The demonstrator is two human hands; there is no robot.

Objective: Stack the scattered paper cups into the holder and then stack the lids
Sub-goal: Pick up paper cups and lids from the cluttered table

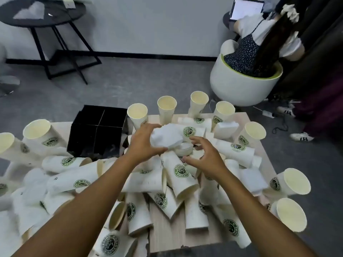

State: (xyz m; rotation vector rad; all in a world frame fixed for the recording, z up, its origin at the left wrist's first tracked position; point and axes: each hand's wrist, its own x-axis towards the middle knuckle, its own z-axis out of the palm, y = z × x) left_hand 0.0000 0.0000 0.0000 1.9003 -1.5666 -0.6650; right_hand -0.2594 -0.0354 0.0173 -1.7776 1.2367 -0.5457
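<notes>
While seen from the head camera, paper cups (182,174) strewn over the whole wooden surface (167,236), mostly on their sides, with a few upright along the far edge and at the right and left edges. Black divided holder (98,132) near the far left corner of the surface, compartments apparently empty, so cup stacking judged barely begun. Left hand (143,141) at the middle of the surface, fingers and thumb curled round a white bundle (166,136), likely lids in a wrapper, though too blurred to be sure. Right hand (206,157) just beside it, fingers spread and half curled, holding nothing, hovering over a small clear lid (183,148) lying under the bundle's near edge. Lying cup with green logo directly beneath both hands.

Risks from here: bundle slipping from a one-handed hold and scattering among the cups, given its soft, crumpled look; forearms sweeping low over the heap and rolling cups off the near or right edge; upright cups at the far edge toppling if nudged during a reach toward the holder; thin clear lid crushed if pressed down.
</notes>
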